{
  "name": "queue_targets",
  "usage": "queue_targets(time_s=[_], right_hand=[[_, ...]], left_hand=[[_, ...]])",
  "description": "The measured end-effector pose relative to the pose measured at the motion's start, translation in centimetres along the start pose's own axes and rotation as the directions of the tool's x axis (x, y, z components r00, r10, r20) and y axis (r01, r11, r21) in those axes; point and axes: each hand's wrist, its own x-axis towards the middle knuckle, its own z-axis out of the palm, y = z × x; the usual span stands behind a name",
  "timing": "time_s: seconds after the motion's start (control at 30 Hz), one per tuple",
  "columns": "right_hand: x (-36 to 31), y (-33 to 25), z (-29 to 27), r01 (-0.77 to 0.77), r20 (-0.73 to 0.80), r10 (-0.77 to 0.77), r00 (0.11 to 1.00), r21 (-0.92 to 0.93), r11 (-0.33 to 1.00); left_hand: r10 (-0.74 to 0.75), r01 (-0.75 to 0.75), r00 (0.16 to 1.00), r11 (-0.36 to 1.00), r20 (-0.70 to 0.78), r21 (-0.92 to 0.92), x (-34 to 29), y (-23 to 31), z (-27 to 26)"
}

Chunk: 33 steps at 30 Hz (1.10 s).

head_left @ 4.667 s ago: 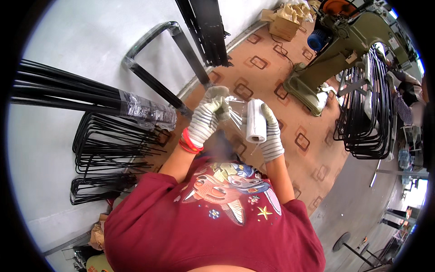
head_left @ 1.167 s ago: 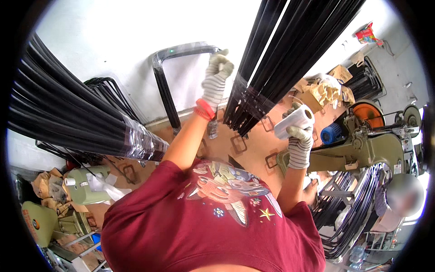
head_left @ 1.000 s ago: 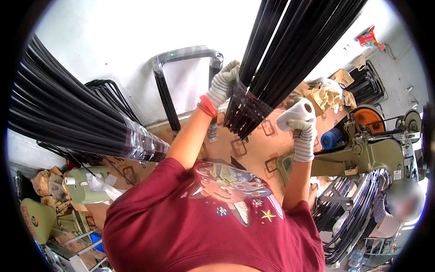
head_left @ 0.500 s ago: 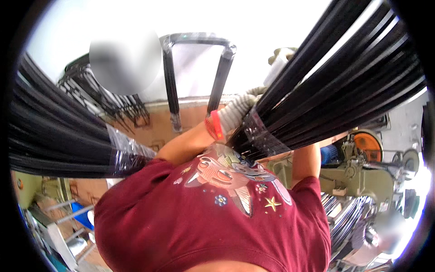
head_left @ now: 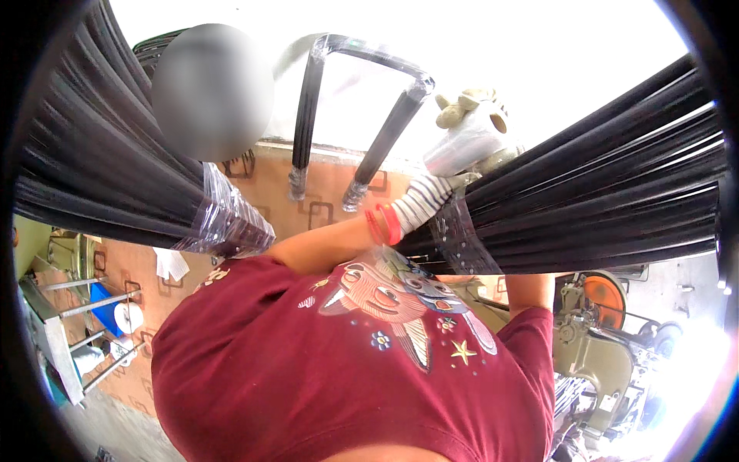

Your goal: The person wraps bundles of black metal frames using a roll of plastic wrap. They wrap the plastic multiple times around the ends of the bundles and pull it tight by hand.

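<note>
A thick bundle of long black strips (head_left: pixel 593 185), bound with clear plastic film (head_left: pixel 462 235) near its end, slants across my right side. My left hand (head_left: pixel 457 183), in a pale striped glove with red bands at the wrist, reaches over and grips its far edge; the fingertips go out of sight against the strips. My right forearm (head_left: pixel 530 291) passes under the same bundle, which hides the right hand. A second bundle of black strips (head_left: pixel 108 162), also film-wrapped at its end, lies at my left, close to my left upper arm.
Against the white wall leans a black U-shaped bundle (head_left: pixel 373 54) wrapped in film. A roll of clear film (head_left: pixel 466 142) with gloves (head_left: pixel 462 108) on it stands beside it. A green machine with an orange wheel (head_left: pixel 604 300) is at right, a metal rack (head_left: pixel 50 339) at left.
The view has turned, and the right bundle now lies lower and flatter. My left hand stays at its edge. The film roll and gloves show more fully.
</note>
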Motion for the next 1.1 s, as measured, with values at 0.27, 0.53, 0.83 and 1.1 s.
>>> queue_targets(time_s=[0.27, 0.53, 0.83, 1.1], right_hand=[[-0.3, -0.8, -0.4, 0.019, 0.011, -0.018, 1.000, -0.066, 0.998], [-0.9, -2.1, -1.0, 0.048, 0.012, -0.047, 0.999, -0.132, 0.990], [-1.1, -2.9, -1.3, 0.076, 0.041, -0.069, 0.997, -0.202, 0.976], [-1.3, -3.7, -2.4, 0.093, 0.079, -0.073, 0.994, -0.273, 0.957]], left_hand=[[0.206, -0.244, 0.952, 0.958, -0.229, -0.153, -0.6, 5.3, 0.4], [0.565, -0.463, 0.789, 0.805, -0.241, 0.371, 0.6, 7.4, -1.3], [0.551, -0.236, 0.831, 0.475, -0.077, 0.848, 1.2, 10.7, -1.9], [0.075, -0.045, 0.995, 0.919, -0.063, 0.392, 1.5, 10.9, -1.9]])
